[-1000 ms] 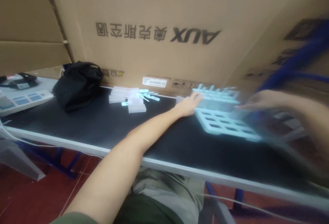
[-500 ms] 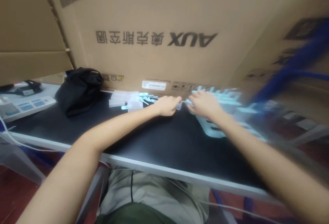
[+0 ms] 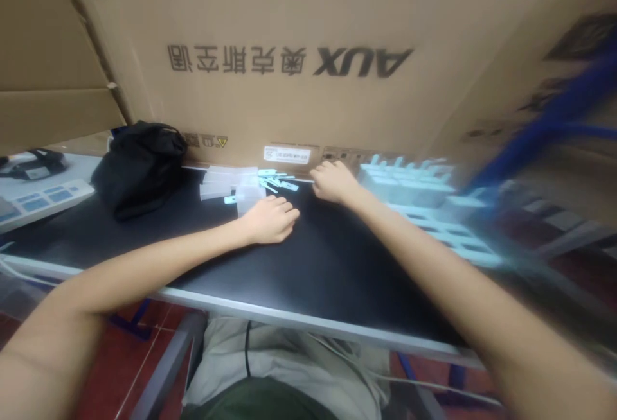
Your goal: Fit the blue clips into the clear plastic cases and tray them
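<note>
My left hand (image 3: 271,219) is low over the black tabletop, its fingers curled inward; whatever they hold, if anything, is hidden. Just behind it lies a translucent plastic sleeve (image 3: 250,198), beside more frosted sleeves (image 3: 224,179). Small light-blue sticks with dark marks (image 3: 273,180) lie in a loose pile at the sleeves' right ends. Farther right, at the table's back edge, my right hand (image 3: 333,181) has bent, closed fingers pointing left, and their contents cannot be seen. Right of it stands a pale-blue slotted rack (image 3: 453,234) with light-blue holders (image 3: 409,182), blurred.
A large cardboard box (image 3: 241,105) rises behind the table. On the left are a black cloth bag (image 3: 139,169) and a white-and-blue box (image 3: 53,198). A blue metal frame bar (image 3: 544,118) slants at right. The table's grey front edge (image 3: 289,318) runs before my lap.
My hands have separated. The left has moved left and nearer to me, the right left and slightly farther away. A translucent piece seen between them earlier is no longer visible there.
</note>
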`<state>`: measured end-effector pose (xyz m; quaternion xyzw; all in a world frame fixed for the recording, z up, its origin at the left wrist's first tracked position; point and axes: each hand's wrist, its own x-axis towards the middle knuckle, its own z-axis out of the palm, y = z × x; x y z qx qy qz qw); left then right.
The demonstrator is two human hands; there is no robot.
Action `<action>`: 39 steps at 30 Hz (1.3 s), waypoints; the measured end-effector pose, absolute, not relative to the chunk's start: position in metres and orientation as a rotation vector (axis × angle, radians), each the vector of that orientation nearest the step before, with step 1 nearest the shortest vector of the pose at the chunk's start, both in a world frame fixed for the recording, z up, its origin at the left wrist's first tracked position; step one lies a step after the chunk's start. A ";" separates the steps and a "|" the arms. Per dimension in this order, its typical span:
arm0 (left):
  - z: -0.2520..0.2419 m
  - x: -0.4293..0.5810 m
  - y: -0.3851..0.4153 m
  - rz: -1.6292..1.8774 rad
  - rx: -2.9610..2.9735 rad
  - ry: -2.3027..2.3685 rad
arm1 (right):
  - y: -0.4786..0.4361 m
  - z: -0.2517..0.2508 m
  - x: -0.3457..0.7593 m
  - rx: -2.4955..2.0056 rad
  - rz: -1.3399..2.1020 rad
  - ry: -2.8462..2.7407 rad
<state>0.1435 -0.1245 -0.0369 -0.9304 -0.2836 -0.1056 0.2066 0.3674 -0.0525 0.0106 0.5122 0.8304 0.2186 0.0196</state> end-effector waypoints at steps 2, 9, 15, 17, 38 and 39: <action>-0.038 0.156 -0.128 -0.279 -2.616 -0.735 | -0.043 0.013 0.354 1.520 0.578 2.626; -0.042 0.175 -0.140 -0.284 -2.733 -0.588 | -0.043 -0.004 0.336 1.358 0.498 2.727; -0.041 0.166 -0.141 -0.399 -2.696 -0.902 | -0.075 0.000 0.383 1.256 0.562 2.858; -0.043 0.166 -0.140 -0.435 -2.704 -0.992 | -0.072 0.000 0.410 1.308 0.695 2.819; -0.040 0.158 -0.130 -0.410 -3.206 -0.975 | -0.137 0.000 0.439 1.688 -0.078 3.015; -0.039 0.158 -0.130 -0.426 -3.220 -0.991 | -0.141 0.000 0.441 1.721 -0.123 3.068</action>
